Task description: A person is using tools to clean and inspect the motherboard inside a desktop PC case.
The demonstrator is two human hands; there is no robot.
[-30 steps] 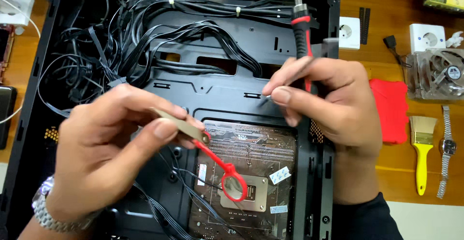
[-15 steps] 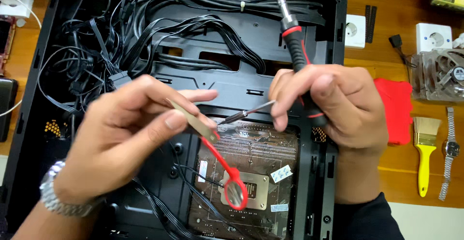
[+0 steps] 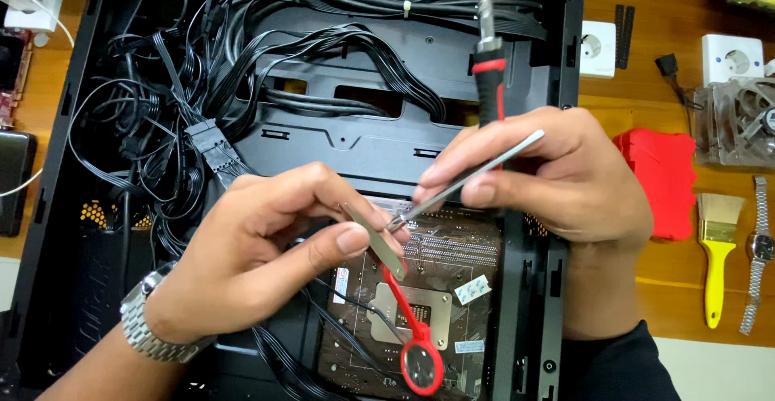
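Over the open PC case (image 3: 565, 13), our left hand (image 3: 258, 264) pinches a thin metal strip w/ red loop (image 3: 395, 288); right hand (image 3: 557, 175) clamps tweezers (image 3: 468, 179) plus screwdriver (image 3: 488, 78). Light, stiff, prob. slippery; we grip mid-strip.

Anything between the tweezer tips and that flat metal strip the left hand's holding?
Nothing visible. The right hand aims thin silver tweezers with tips right at the upper end of the flat metal strip with a red ring handle, pinched by the left hand. The black cables lie behind, off the path.
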